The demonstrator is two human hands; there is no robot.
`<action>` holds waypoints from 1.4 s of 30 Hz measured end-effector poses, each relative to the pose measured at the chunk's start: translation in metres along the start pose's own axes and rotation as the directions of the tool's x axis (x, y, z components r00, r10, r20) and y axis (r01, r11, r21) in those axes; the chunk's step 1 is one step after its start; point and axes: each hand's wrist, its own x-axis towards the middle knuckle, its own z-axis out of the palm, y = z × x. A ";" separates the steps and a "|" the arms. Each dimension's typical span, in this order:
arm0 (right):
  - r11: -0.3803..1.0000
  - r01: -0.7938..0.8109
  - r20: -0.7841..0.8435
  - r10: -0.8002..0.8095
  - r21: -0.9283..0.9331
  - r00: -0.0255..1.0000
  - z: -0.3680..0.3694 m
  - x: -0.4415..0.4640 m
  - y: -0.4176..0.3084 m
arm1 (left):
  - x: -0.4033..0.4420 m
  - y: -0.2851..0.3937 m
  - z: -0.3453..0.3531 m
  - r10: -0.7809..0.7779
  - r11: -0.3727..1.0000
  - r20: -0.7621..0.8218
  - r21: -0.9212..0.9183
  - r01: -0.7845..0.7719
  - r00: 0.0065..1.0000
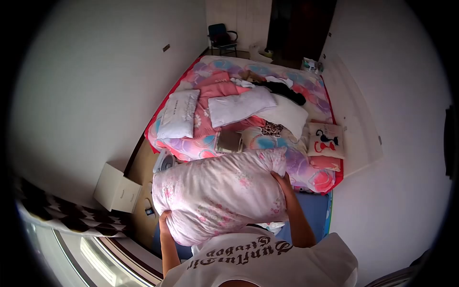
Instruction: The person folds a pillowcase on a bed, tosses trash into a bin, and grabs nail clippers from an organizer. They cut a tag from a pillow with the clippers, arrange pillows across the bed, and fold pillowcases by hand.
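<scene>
A white pillow with pink flowers [222,191] is held up in front of my body, between both hands. My left hand [166,217] grips its lower left edge, with the thumb on top and the other fingers hidden. At the right end, my right hand [281,181] clasps the pillow's side; its fingers are partly hidden behind the fabric. Just beyond the pillow lies a dark, flat, square item [229,142] on the colourful bedspread [205,146].
Across the bed lie a grey pillow [179,114], a pale pillow [241,106], a pink blanket [210,98], black cloth [282,91] and a cat-print cushion [326,140]. A white cabinet [117,189] stands left. A chair [223,39] is at the back.
</scene>
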 end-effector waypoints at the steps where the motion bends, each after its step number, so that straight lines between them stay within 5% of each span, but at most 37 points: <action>1: 1.000 -0.008 -0.052 0.009 0.015 0.999 -0.019 0.003 0.009 | 0.017 -0.002 0.021 -0.035 0.998 -0.012 0.043 0.035 0.999; 3: 0.998 0.029 -0.163 -0.018 0.062 0.986 -0.050 0.015 0.031 | 0.063 -0.011 0.045 -0.035 0.991 0.046 0.133 0.029 0.998; 7: 0.957 -0.095 -0.263 0.169 0.273 0.950 -0.092 0.005 0.022 | 0.122 -0.012 0.130 -0.144 0.962 0.112 0.248 0.112 0.983; 17: 0.943 -0.056 -0.531 0.233 0.328 0.815 -0.208 0.067 0.020 | 0.305 -0.089 0.319 -0.391 0.848 0.219 0.462 0.258 0.894; 22: 0.853 -0.216 -0.513 0.467 0.474 0.720 -0.235 0.104 -0.021 | 0.404 -0.137 0.393 -0.565 0.752 0.236 0.543 0.374 0.791; 23: 0.830 -0.182 -0.448 0.454 0.527 0.770 -0.242 0.111 -0.022 | 0.415 -0.145 0.415 -0.579 0.741 0.251 0.558 0.373 0.776; 25: 0.792 -0.164 -0.383 0.451 0.588 0.806 -0.250 0.117 -0.021 | 0.435 -0.161 0.443 -0.626 0.695 0.190 0.576 0.431 0.756; 28: 0.889 -0.214 -0.515 0.414 0.404 0.750 -0.271 0.136 -0.016 | 0.458 -0.183 0.479 -0.685 0.628 0.163 0.627 0.461 0.710; 31: 0.839 -0.244 -0.552 0.512 0.487 0.659 -0.317 0.145 0.004 | 0.501 -0.216 0.479 -0.721 0.475 -0.049 0.691 0.545 0.691; 34: 0.734 -0.245 -0.420 0.592 0.633 0.688 -0.365 0.164 0.021 | 0.516 -0.254 0.483 -0.757 0.356 -0.054 0.801 0.481 0.651; 36: 0.674 -0.240 -0.369 0.627 0.699 0.686 -0.390 0.186 0.023 | 0.500 -0.285 0.516 -0.641 0.261 0.052 0.953 0.154 0.766; 39: 0.686 -0.257 -0.387 0.635 0.681 0.668 -0.452 0.229 0.017 | 0.553 -0.365 0.531 -0.655 0.221 0.060 0.968 0.116 0.754; 42: 0.673 -0.232 -0.374 0.626 0.702 0.684 -0.533 0.273 0.031 | 0.551 -0.418 0.625 -0.546 0.247 0.065 0.965 0.087 0.835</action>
